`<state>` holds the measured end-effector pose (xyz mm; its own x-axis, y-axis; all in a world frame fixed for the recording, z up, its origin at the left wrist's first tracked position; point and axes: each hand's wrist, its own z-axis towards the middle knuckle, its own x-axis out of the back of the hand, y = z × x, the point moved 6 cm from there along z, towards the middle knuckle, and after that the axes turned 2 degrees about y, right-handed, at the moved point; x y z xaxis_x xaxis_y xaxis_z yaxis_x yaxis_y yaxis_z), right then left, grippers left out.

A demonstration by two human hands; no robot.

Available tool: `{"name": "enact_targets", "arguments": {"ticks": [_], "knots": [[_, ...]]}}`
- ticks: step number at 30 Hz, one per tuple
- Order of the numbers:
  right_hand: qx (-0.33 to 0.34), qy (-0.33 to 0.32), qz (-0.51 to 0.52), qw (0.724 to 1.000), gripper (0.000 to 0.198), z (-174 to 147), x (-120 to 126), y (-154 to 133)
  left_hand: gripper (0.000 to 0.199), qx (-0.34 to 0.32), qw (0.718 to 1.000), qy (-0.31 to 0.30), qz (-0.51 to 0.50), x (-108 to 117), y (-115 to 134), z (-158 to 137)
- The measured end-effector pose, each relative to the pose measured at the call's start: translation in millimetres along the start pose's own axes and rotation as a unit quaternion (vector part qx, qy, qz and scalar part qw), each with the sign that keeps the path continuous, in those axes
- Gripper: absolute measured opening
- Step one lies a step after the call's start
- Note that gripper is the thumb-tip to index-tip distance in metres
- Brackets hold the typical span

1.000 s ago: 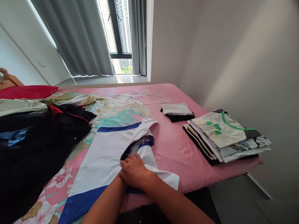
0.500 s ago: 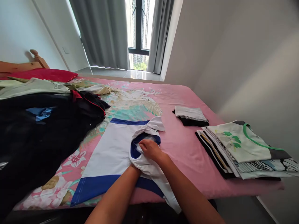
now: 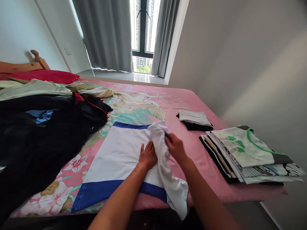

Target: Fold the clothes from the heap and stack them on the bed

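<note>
A white T-shirt (image 3: 117, 153) with blue side panels lies on the bed, its lower part spread flat to the left. My left hand (image 3: 148, 156) presses flat on the white cloth, fingers stretched out. Beside it, my right hand (image 3: 176, 147) has its fingers closed on the shirt's bunched collar end at the right. One white sleeve hangs down over the near edge of the bed. Some of the collar is hidden in the folds and behind the right hand.
Dark clothes (image 3: 52, 134) are heaped at the left, with a red pillow (image 3: 45, 76) behind. At the right are a small folded pile (image 3: 195, 118) and a larger folded stack (image 3: 244, 150). All rest on the pink floral bedspread (image 3: 189, 147); a wall borders the right.
The collar opening has been turned over to the right and bunched. My left hand has come out from under the cloth onto its top; my right hand has moved right with the collar.
</note>
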<state>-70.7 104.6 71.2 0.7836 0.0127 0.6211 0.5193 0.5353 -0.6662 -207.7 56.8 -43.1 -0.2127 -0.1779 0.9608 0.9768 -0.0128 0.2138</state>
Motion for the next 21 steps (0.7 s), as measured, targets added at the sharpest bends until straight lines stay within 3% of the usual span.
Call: {"name": "enact_targets", "arguments": {"ticks": [3, 4, 6, 11, 14, 21], "knots": [[-0.158, 0.169, -0.063, 0.971, 0.035, -25.8, 91.4, 89.1, 0.050, 0.003, 0.999, 0.034, -0.024, -1.9, 2.0, 3.7], [-0.223, 0.181, -0.077, 0.955, 0.035, -39.6, 109.6, 118.4, 0.051, 0.006, 0.999, 0.040, -0.030, -3.4, 1.3, 4.8], [-0.270, 0.155, -0.083, 0.947, 0.031, -62.8, 124.0, 159.4, 0.052, 0.009, 0.998, 0.041, -0.036, -6.5, -0.5, 6.6], [-0.292, 0.030, -0.034, 0.955, 0.026, -76.2, 91.9, 197.3, 0.056, -0.001, 0.999, 0.038, -0.032, -7.7, -1.4, 9.1], [-0.289, 0.003, -0.017, 0.957, 0.030, -53.6, 78.7, 202.7, 0.057, -0.004, 0.999, 0.038, -0.021, -6.8, -0.8, 10.4], [-0.249, -0.030, -0.038, 0.967, 0.018, -10.4, 65.8, 200.7, 0.057, -0.003, 1.000, 0.029, -0.007, -7.8, 0.0, 12.6]]}}
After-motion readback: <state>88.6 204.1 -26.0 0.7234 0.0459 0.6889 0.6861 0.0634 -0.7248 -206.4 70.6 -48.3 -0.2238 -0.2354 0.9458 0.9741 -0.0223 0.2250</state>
